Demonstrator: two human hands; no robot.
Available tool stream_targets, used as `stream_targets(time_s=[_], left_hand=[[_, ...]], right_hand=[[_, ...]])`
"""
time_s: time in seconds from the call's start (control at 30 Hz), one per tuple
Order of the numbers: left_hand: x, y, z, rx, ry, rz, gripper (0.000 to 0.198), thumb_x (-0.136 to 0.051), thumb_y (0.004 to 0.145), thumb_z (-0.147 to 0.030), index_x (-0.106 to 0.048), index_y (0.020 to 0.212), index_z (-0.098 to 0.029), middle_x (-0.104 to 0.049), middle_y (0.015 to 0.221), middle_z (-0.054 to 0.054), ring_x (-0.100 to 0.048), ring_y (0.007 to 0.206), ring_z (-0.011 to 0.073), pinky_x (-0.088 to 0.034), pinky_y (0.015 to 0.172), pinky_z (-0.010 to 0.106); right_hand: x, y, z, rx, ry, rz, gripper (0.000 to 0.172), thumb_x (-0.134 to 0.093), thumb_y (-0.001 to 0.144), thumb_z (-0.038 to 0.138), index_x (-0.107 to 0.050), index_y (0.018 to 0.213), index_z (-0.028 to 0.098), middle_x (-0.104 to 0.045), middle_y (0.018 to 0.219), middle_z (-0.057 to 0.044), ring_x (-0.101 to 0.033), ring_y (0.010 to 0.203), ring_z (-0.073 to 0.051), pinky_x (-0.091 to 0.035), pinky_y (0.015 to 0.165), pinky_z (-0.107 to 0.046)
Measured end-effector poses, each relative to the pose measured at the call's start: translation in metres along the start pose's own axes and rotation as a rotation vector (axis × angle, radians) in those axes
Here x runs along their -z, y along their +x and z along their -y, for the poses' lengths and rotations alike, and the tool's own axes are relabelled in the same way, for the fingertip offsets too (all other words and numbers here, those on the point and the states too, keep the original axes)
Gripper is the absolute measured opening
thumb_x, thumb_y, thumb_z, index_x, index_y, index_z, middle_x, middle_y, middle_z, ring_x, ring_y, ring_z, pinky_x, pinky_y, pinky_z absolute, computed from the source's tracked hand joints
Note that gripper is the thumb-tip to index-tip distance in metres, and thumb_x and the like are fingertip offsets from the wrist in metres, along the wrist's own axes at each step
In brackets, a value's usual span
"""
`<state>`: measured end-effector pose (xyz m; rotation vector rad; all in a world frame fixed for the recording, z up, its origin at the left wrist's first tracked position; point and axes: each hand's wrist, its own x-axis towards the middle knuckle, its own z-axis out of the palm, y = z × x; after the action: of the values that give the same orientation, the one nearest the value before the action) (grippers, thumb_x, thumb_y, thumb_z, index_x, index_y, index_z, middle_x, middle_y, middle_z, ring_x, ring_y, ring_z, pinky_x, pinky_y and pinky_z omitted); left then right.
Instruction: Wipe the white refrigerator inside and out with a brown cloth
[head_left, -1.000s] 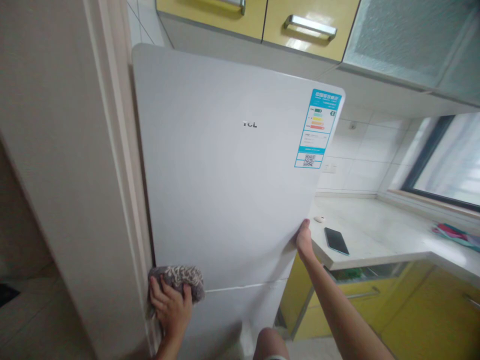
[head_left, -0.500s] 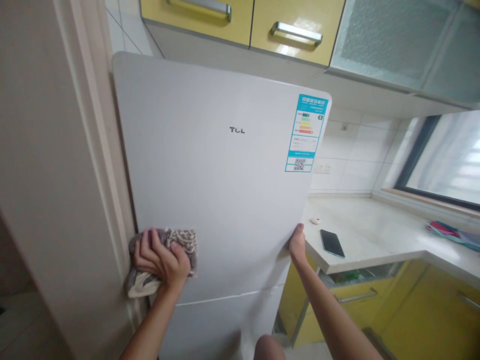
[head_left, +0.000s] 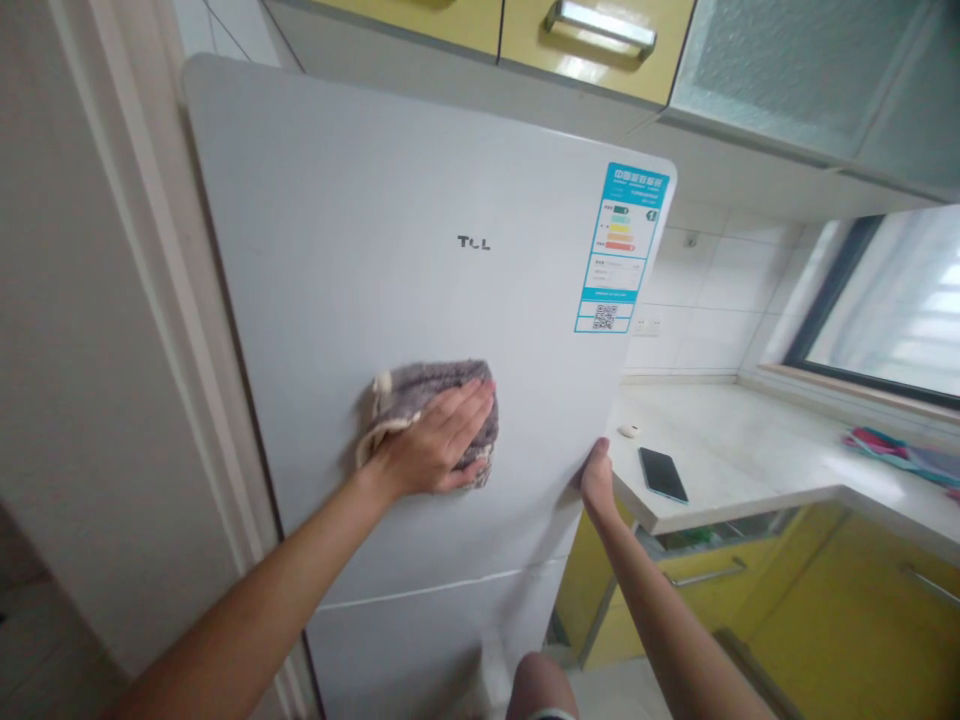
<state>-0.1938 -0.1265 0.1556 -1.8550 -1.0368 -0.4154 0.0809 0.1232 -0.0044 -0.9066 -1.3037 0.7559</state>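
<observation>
Head view: fridge door reads TCL (grey letters).

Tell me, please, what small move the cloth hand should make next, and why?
Probably slide the cloth rightward across the fridge door toward its free edge: the left hand presses it flat mid-door, while the right hand grips that edge, steadying the door for a sideways stroke.

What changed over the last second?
The left hand slid the grey cloth up and rightward across the fridge door, from its lower left edge to the middle. The right hand kept gripping the door's right edge; the phone stayed on the counter.
</observation>
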Motion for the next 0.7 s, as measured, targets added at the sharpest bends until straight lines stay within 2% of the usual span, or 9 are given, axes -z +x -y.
stream_targets(time_s=[0.1,0.17,0.23,0.3,0.4,0.5,0.6,0.67,0.7], left_hand=[[-0.048,-0.094,-0.067,0.338,0.136,-0.122,0.08,-0.056,0.104,-0.043,-0.03,0.172,-0.012,-0.066,0.152,0.016,-0.055,0.149,0.0276,-0.007,0.137,0.04],[-0.072,-0.139,-0.099,0.559,0.224,-0.148,0.086,-0.057,0.103,-0.045,-0.022,0.175,-0.013,-0.067,0.15,0.018,-0.056,0.148,0.032,-0.007,0.136,0.049],[-0.085,-0.158,-0.111,0.696,0.25,-0.162,0.089,-0.059,0.101,-0.047,-0.019,0.176,-0.017,-0.064,0.154,0.018,-0.055,0.149,0.0361,-0.015,0.133,0.057],[-0.085,-0.151,-0.104,0.72,0.231,-0.181,0.09,-0.062,0.1,-0.049,-0.022,0.175,-0.02,-0.06,0.158,0.018,-0.052,0.151,0.0383,-0.021,0.131,0.059],[-0.059,-0.104,-0.066,0.677,0.204,-0.238,0.091,-0.064,0.098,-0.051,-0.026,0.175,-0.02,-0.053,0.165,0.017,-0.043,0.157,0.0395,-0.021,0.132,0.059],[-0.01,-0.037,-0.006,0.633,0.173,-0.31,0.09,-0.063,0.097,-0.05,-0.027,0.174,-0.018,-0.041,0.174,0.016,-0.032,0.163,0.0401,-0.017,0.134,0.061],[0.036,0.035,0.077,0.582,0.138,-0.326,0.088,-0.059,0.098,-0.053,-0.029,0.173,-0.018,-0.03,0.18,0.01,-0.023,0.167,0.0377,-0.012,0.136,0.061],[0.053,0.081,0.138,0.591,0.241,-0.494,0.088,-0.055,0.098,-0.053,-0.023,0.173,-0.017,-0.018,0.184,0.005,-0.014,0.169,0.0306,-0.006,0.139,0.05],[0.056,0.102,0.163,0.561,0.311,-0.624,0.094,-0.052,0.097,-0.051,-0.012,0.172,-0.009,-0.012,0.184,0.005,-0.001,0.17,0.0264,0.009,0.138,0.043]], right_hand=[[0.0,-0.001,0.003,-0.019,-0.007,0.013,0.113,-0.022,0.093,0.096,-0.072,0.136,0.004,-0.072,0.137,-0.022,-0.056,0.148,-0.034,-0.039,0.129,-0.046],[0.001,-0.002,0.007,-0.021,-0.011,0.024,0.114,-0.023,0.092,0.098,-0.072,0.136,0.005,-0.07,0.14,-0.022,-0.054,0.15,-0.034,-0.037,0.13,-0.045],[0.001,-0.003,0.012,-0.027,-0.016,0.027,0.118,-0.023,0.088,0.101,-0.072,0.136,0.005,-0.069,0.143,-0.022,-0.053,0.151,-0.034,-0.036,0.131,-0.045],[0.0,-0.004,0.016,-0.033,-0.017,0.027,0.123,-0.022,0.084,0.104,-0.074,0.133,0.004,-0.069,0.142,-0.023,-0.055,0.149,-0.036,-0.038,0.13,-0.045],[-0.001,-0.005,0.018,-0.027,-0.003,0.032,0.125,-0.022,0.083,0.106,-0.075,0.131,0.004,-0.07,0.139,-0.024,-0.059,0.145,-0.036,-0.042,0.128,-0.045],[-0.002,-0.003,0.014,-0.016,0.042,0.058,0.12,-0.025,0.084,0.104,-0.074,0.134,0.006,-0.072,0.139,-0.022,-0.059,0.145,-0.035,-0.041,0.129,-0.046],[-0.002,-0.001,0.009,-0.015,0.112,0.097,0.115,-0.028,0.087,0.102,-0.074,0.135,0.008,-0.072,0.138,-0.019,-0.057,0.148,-0.034,-0.038,0.131,-0.049],[-0.002,0.0,0.008,-0.021,0.152,0.129,0.113,-0.029,0.087,0.101,-0.072,0.138,0.01,-0.071,0.141,-0.018,-0.054,0.15,-0.034,-0.035,0.133,-0.049],[-0.001,0.001,0.008,-0.021,0.17,0.158,0.113,-0.03,0.087,0.101,-0.071,0.14,0.011,-0.07,0.143,-0.017,-0.052,0.152,-0.033,-0.033,0.134,-0.049]])
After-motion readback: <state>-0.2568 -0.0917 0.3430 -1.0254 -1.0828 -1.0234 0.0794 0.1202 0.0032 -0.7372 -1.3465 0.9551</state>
